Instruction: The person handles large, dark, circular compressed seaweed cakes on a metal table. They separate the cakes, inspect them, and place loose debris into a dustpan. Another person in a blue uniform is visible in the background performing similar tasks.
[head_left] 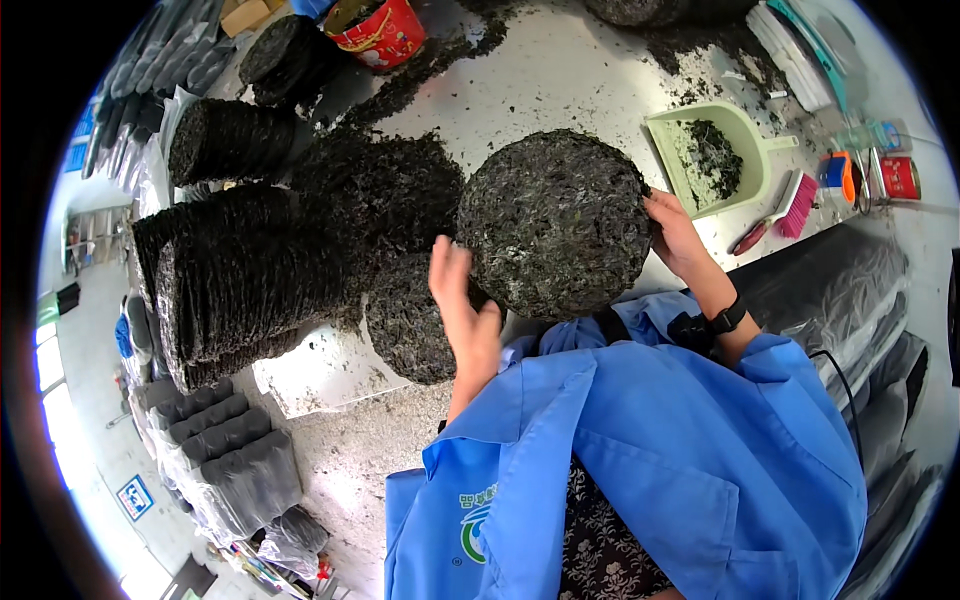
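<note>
A round, dark green-black dried seaweed cake point(556, 222) is tilted up in front of me. My right hand point(680, 238) grips its right edge, thumb on the near face and the other fingers hidden behind. At its lower left edge is my left hand point(466, 318), slightly blurred, with fingers stretched and thumb apart; whether it touches the rim I cannot tell. Another seaweed cake point(408, 325) lies just left of that hand. Beyond it spread loose, crumbled-looking seaweed point(385, 185) and long rows of stacked seaweed cakes point(245, 275).
A pale green dustpan point(755, 172) holding seaweed scraps sits on the white table point(560, 70), beside a pink-bristled brush point(797, 205). A red bucket point(385, 38) stands at the back. Plastic-bagged dark rolls point(235, 450) are at lower left, a red can point(901, 178) far right.
</note>
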